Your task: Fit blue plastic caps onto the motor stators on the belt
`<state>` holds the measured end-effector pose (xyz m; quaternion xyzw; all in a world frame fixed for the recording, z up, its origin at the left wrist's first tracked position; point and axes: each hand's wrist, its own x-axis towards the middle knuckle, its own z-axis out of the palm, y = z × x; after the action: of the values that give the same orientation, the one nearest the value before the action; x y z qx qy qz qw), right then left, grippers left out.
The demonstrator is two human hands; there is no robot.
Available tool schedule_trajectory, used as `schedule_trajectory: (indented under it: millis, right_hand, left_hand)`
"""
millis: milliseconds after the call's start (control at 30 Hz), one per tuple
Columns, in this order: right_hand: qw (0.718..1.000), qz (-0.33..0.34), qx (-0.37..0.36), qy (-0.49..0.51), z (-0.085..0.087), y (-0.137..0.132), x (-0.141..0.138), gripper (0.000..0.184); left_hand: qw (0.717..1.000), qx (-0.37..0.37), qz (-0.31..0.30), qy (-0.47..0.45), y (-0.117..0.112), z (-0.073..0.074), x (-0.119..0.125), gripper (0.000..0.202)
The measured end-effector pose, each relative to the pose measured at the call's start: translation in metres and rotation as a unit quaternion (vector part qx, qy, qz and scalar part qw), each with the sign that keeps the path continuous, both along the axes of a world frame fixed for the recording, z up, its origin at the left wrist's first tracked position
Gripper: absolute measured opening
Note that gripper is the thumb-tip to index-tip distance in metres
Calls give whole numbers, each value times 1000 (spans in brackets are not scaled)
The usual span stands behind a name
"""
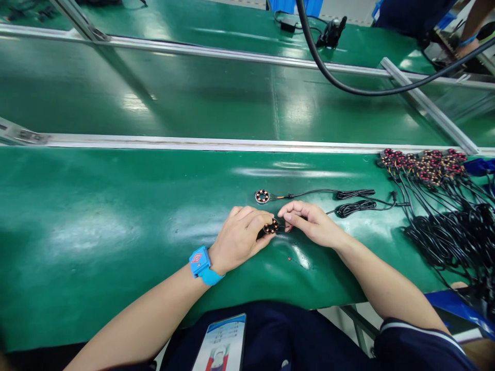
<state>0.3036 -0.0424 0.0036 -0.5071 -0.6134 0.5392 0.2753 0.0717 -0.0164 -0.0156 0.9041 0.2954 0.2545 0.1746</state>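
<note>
Between the thumb and fingers of my left hand (pixel 243 232) is a small round motor stator with copper coils (pixel 271 225). A blue strap circles that wrist. My right hand (pixel 309 221) is close on its right side, thumb and fingertips pinched at the thin wires by the stator; the exact grip is too small to make out. From there a black cable runs right to a tied coil (pixel 356 207). Just beyond my hands lies a second ring-shaped stator (pixel 262 196), flat on the green mat, its cable stretching right to another tied bundle (pixel 355 194).
At the right a heap of stators (pixel 429 165) lies with many tangled black cables (pixel 456 242). A metal rail (pixel 216 144) crosses behind the green mat (pixel 116 206). A thick black cable (pixel 348 90) hangs at upper right. Another person's arm (pixel 474 31) shows beyond.
</note>
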Motion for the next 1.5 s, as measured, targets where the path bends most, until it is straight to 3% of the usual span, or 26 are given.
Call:
schedule_trajectory:
  millis: [167, 267, 333, 433, 567, 633, 800, 933, 1100, 1300, 1500]
  right_hand:
    - [977, -68, 137, -149, 3, 3, 11, 24]
    - [965, -121, 173, -158, 7, 11, 17, 23]
    - [962, -106, 188, -170, 10, 21, 16, 24]
    - [954, -11, 210, -215, 10, 40, 9, 24]
    - [953, 60, 197, -224, 2, 57, 0, 27]
    - [960, 55, 179, -207, -2, 58, -2, 30]
    - [980, 58, 121, -149, -4, 57, 1, 12]
    - [995, 65, 33, -64, -2, 60, 4, 23]
    - [997, 24, -54, 55, 0, 62, 3, 29]
    - [998, -12, -41, 52, -5, 60, 1, 24]
    - [997, 14, 46, -65, -3, 56, 3, 24]
  left_hand:
    - [998, -6, -10, 57, 8, -3, -7, 20]
    - [999, 3, 20, 35, 17, 0, -10, 25]
    - [998, 4, 56, 26, 25, 1, -10, 25]
    - [996, -6, 74, 55, 39, -2, -7, 27]
    - [996, -51, 31, 72, 52, -9, -2, 25]
    - [997, -51, 23, 49, 53, -10, -1, 20]
    - [999, 3, 42, 10, 48, -7, -2, 16]
    - [999, 9, 50, -2, 46, -5, -2, 17]
    - [999, 25, 39, -22, 45, -5, -3, 19]
    - [1000, 8, 22, -17, 45, -7, -3, 20]
    - [993, -108, 3, 46, 48, 1, -8, 20]
